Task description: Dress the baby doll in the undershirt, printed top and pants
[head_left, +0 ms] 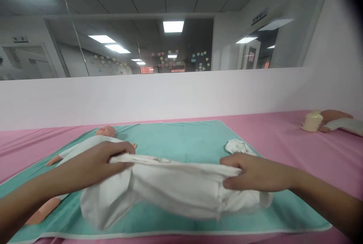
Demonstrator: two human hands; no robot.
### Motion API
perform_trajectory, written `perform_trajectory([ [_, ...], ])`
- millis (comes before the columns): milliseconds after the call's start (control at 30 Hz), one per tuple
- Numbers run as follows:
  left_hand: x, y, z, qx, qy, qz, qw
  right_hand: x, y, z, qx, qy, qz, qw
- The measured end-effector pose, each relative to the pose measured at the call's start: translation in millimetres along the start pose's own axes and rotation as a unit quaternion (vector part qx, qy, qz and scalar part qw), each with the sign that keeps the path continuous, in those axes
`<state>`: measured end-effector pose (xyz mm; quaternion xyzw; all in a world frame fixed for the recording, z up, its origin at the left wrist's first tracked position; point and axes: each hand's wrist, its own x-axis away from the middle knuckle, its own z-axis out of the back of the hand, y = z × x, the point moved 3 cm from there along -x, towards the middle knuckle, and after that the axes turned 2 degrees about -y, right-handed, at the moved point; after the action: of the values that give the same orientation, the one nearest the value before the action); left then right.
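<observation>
A white cloth garment [176, 187] is stretched between my two hands above the green mat [181, 138]. My left hand [104, 160] pinches its upper edge at the left, thumb and fingers closed on the fabric. At the other end my right hand [249, 172] grips the same edge. The lower part hangs loose and is slightly blurred. Behind my left arm a baby doll [87, 147] in white clothing lies on its back on the mat, partly hidden by the arm. Just beyond my right hand lies a bunched white patterned cloth [238, 146].
Pink cloth [283, 138] covers the surface around the mat. At the far right stand a cream bottle [312, 121] and, beside it, part of another doll [344, 123] in white. A white wall [159, 96] with windows above closes off the back.
</observation>
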<state>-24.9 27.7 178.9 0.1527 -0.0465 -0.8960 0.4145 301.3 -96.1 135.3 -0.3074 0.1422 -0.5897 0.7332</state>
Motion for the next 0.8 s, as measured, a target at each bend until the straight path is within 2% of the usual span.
perform_trajectory([
  [67, 4, 1, 7.7, -0.084, 0.057, -0.021, 0.995, 9, -13, 8, 0.056, 0.135, 0.02, 0.989],
  [133, 9, 8, 17.7, -0.16, 0.186, -0.054, 0.968, 16, -26, 14, 0.091, 0.249, 0.049, 0.963],
  [167, 11, 12, 20.8, -0.182, 0.24, -0.074, 0.951, 18, -31, 15, 0.099, 0.289, 0.065, 0.95],
  [233, 14, 22, 23.6, -0.183, 0.315, -0.104, 0.926, 15, -36, 13, 0.107, 0.327, 0.085, 0.935],
  [300, 13, 27, 22.1, -0.15, 0.329, -0.106, 0.926, 8, -34, 9, 0.123, 0.327, 0.073, 0.934],
  [400, 7, 26, 16.0, -0.081, 0.271, -0.076, 0.956, 2, -28, 9, 0.179, 0.345, 0.038, 0.921],
  [467, 6, 21, 14.4, -0.043, 0.252, -0.042, 0.966, 6, -27, 13, 0.235, 0.408, 0.045, 0.881],
  [567, 11, 10, 18.8, -0.035, 0.316, 0.011, 0.948, 18, -32, 20, 0.311, 0.52, 0.07, 0.793],
  [600, 12, 6, 19.9, -0.034, 0.337, 0.024, 0.941, 20, -33, 21, 0.32, 0.541, 0.075, 0.774],
  [633, 13, 2, 19.7, -0.027, 0.344, 0.035, 0.938, 19, -34, 20, 0.318, 0.543, 0.08, 0.773],
  [667, 12, -1, 17.9, -0.01, 0.335, 0.043, 0.941, 16, -33, 19, 0.304, 0.526, 0.083, 0.789],
  [767, 4, -8, 5.4, 0.075, 0.255, 0.053, 0.963, -2, -26, 11, 0.233, 0.407, 0.079, 0.88],
  [800, 2, -8, 1.3, 0.107, 0.238, 0.06, 0.963, -8, -23, 9, 0.213, 0.374, 0.073, 0.9],
])
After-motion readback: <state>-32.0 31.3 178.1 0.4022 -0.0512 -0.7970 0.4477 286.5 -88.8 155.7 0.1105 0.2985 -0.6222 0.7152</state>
